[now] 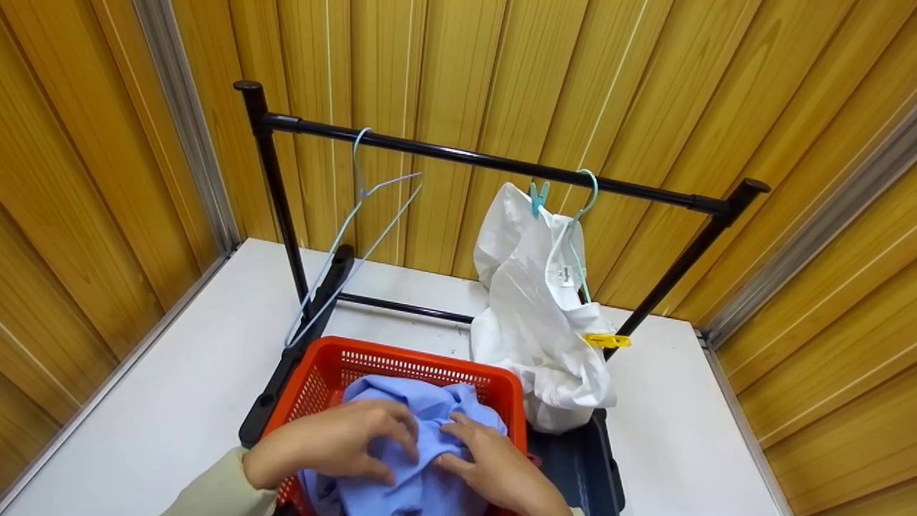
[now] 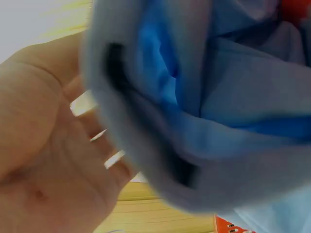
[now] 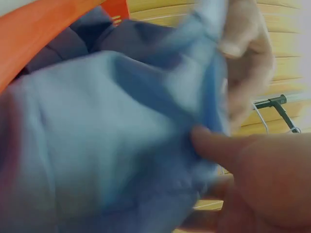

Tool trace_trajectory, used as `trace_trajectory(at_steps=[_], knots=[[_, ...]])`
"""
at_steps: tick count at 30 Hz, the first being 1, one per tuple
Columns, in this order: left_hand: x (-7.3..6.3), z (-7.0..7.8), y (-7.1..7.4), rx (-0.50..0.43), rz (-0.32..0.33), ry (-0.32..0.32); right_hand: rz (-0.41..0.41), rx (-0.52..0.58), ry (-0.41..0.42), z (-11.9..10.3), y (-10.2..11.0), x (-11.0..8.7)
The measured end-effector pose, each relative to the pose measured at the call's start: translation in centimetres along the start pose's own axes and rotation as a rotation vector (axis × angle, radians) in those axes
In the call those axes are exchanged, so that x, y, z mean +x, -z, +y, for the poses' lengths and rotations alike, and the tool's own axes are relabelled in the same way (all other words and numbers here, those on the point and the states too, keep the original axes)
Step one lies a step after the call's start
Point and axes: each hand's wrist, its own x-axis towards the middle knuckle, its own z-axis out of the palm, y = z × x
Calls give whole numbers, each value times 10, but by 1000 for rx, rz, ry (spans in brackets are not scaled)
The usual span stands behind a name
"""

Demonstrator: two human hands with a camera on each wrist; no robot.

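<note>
A light-blue garment [image 1: 408,423] lies bunched in a red plastic basket [image 1: 423,356]. Above its left part is my left hand [image 1: 351,437], thumb and fingers spread apart and loosely bent. In the left wrist view, the palm of that hand [image 2: 58,136] faces a blurred band of the garment [image 2: 141,126] with dark marks on it. My right hand [image 1: 494,459] grips the garment from the right. The right wrist view has the right thumb [image 3: 218,145] on the cloth, with fingers partly hidden behind it.
Behind the basket stands a black clothes rack [image 1: 458,154]. A bare blue hanger [image 1: 344,229] hangs at its left. A white garment [image 1: 530,308] hangs at the right, with a teal clip [image 1: 539,198] and a yellow clip [image 1: 607,340]. A dark bin [image 1: 573,466] stands beside the basket.
</note>
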Motion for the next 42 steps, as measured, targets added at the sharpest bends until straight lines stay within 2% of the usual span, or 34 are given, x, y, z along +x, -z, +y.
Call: trace_trajectory(at_steps=[5, 6, 10, 13, 18, 22, 25, 31, 37, 40, 42], knots=[[-15, -6, -18, 56, -46, 5, 0, 50, 39, 4, 6, -9], [-19, -7, -21, 46, -61, 31, 13, 51, 50, 6, 8, -12], [-33, -5, -37, -19, -170, 232, 67, 77, 79, 13, 14, -20], [-38, -5, -49, 7, -250, 342, 88, 107, 55, 18, 16, -24], [-44, -12, -71, 124, -295, 341, 76, 135, -35, 26, 15, -27], [-45, -18, -84, 151, -276, 347, 66, 162, -70, 34, 12, -27], [-43, -23, -88, 142, -253, 349, 89, 167, -43, 39, 9, -26], [-42, -27, -88, 120, -198, 328, 191, 169, 24, 45, 3, -23], [-40, -25, -82, 119, -217, 345, 234, 202, 17, 45, 5, -20], [-36, -22, -76, 100, -230, 362, 291, 209, 25, 44, 7, -21], [-33, -18, -71, 102, -201, 350, 354, 206, 36, 43, 9, -23]])
